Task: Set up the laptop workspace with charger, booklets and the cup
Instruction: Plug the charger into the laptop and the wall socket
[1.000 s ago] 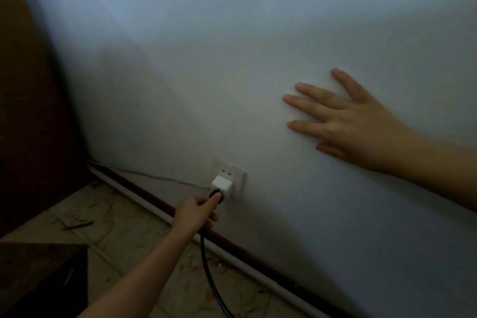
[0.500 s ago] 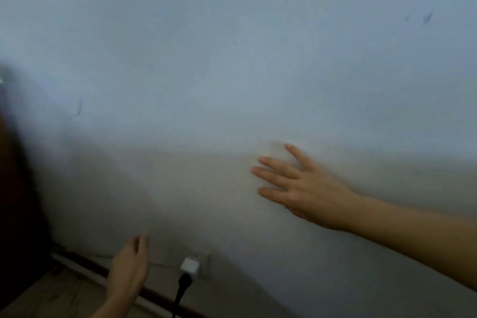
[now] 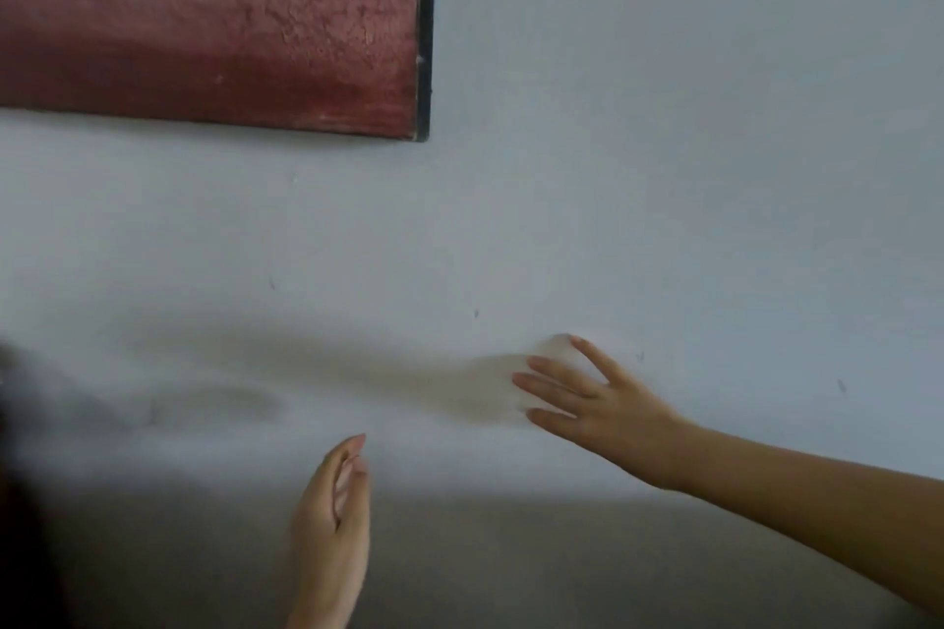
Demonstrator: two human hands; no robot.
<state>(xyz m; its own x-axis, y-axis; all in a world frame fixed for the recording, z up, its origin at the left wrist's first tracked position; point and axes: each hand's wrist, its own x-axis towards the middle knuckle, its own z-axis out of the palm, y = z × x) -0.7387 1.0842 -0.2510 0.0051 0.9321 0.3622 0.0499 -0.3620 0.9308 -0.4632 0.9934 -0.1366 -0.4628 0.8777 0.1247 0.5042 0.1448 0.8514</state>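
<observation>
My right hand [image 3: 597,404] lies flat against the pale wall [image 3: 664,169], fingers spread and pointing left. My left hand [image 3: 332,521] hovers lower in the frame, empty, fingers loosely extended upward and slightly curled. The charger plug, its cable and the wall socket are out of the frame. No laptop, booklets or cup show in this view.
A red textured picture with a dark frame edge [image 3: 214,26] hangs at the upper left of the wall. A dark blurred shape [image 3: 20,526] fills the lower left corner. A shadow band darkens the bottom of the wall.
My left hand let go of the white charger plug in the socket and rose. The view tilted upward, so the plug, socket and floor left the frame and the red picture appeared.
</observation>
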